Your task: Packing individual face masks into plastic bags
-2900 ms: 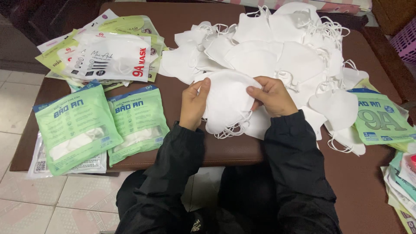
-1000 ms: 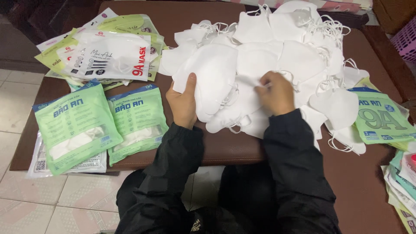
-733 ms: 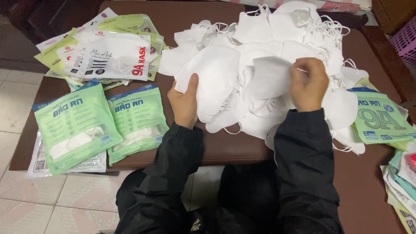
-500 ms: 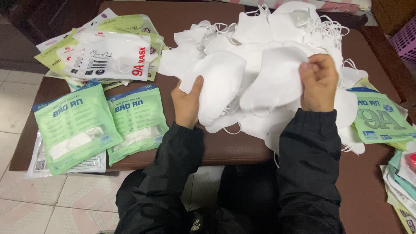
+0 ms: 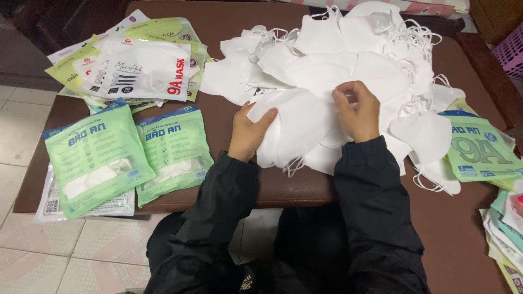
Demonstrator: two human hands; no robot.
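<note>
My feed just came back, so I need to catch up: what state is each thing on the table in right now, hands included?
Left hand: fingers gripping the left edge of the held stack of masks.
Right hand: fingers pinched on the stack's top.
Held stack of masks: white, folded flat, layered, at the table's front edge.
Loose mask pile: unpacked, heaped, ear loops tangled.
Two green packets: lying flat, masks inside.
Flat wrappers: stacked at the far left.

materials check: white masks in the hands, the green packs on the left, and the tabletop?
White masks: soft matte fabric, probably nonwoven; they fold and crease, with thin elastic loops trailing. Both the left hand and the right hand grip them.
Green packs: glossy plastic film, judging by the glare and wrinkles and a clear window.
Tabletop: brown, slightly shiny, with a padded-looking edge; possibly leatherette, hard to tell.
</note>
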